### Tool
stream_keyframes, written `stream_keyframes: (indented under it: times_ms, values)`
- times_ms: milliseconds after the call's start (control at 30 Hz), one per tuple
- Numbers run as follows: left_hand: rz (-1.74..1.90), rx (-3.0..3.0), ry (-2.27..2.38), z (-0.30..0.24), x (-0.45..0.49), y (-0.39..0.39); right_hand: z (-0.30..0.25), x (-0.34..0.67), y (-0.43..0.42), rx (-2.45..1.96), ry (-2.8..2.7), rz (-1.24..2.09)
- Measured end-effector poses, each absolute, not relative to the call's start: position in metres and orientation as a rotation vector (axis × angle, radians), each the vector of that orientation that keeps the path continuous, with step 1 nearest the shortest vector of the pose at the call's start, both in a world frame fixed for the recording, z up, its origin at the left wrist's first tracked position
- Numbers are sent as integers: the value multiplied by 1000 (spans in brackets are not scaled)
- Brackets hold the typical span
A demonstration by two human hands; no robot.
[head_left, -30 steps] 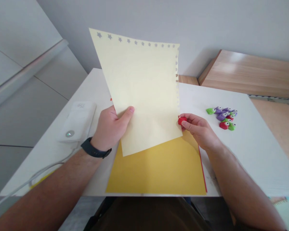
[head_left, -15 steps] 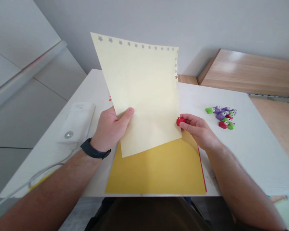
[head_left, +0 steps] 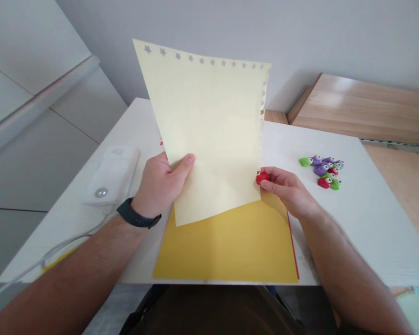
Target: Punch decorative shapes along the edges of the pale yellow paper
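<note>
My left hand (head_left: 164,181) grips a pale yellow sheet of paper (head_left: 212,135) by its left edge, thumb on the face towards me and the other fingers behind it. The sheet stands tilted up, with star-shaped holes along its top edge and more holes down the upper right edge. At its lower right edge, my right hand (head_left: 286,188) pinches a small red paper punch (head_left: 262,178) between thumb and fingers. The punch meets the paper's edge; its far side is hidden. Under the sheet, darker yellow paper (head_left: 226,251) lies on the table, with a red edge showing at its right.
Several purple, green and red punches with eyes (head_left: 323,170) cluster on the white table (head_left: 363,223) at the right. A white power strip (head_left: 113,172) with a cable lies at the left. A wooden panel (head_left: 363,107) stands at the back right.
The sheet's top has swung slightly right and up. My right hand and the red punch stay at the lower right edge, almost unmoved.
</note>
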State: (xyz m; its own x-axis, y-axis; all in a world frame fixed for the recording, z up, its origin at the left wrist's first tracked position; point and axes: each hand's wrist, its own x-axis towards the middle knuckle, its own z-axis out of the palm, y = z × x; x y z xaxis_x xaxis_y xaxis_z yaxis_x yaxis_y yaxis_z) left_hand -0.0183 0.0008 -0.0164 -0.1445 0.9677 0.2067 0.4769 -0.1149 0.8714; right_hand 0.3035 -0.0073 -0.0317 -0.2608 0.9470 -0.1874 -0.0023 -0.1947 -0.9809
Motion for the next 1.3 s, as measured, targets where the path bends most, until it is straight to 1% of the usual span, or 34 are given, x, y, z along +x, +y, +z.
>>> stream_keyframes:
  times_ms: [467, 867, 1300]
  values:
    - [1238, 1509, 1546, -20, -20, 1, -32, 303, -5, -1217, -1180, 1472]
    - [1259, 1503, 1582, -21, -21, 3, -31, 301, -3, -1228, -1068, 1445]
    - [1265, 1488, 1602, -20, -19, 3, -30, 298, -3, -1253, -1093, 1406]
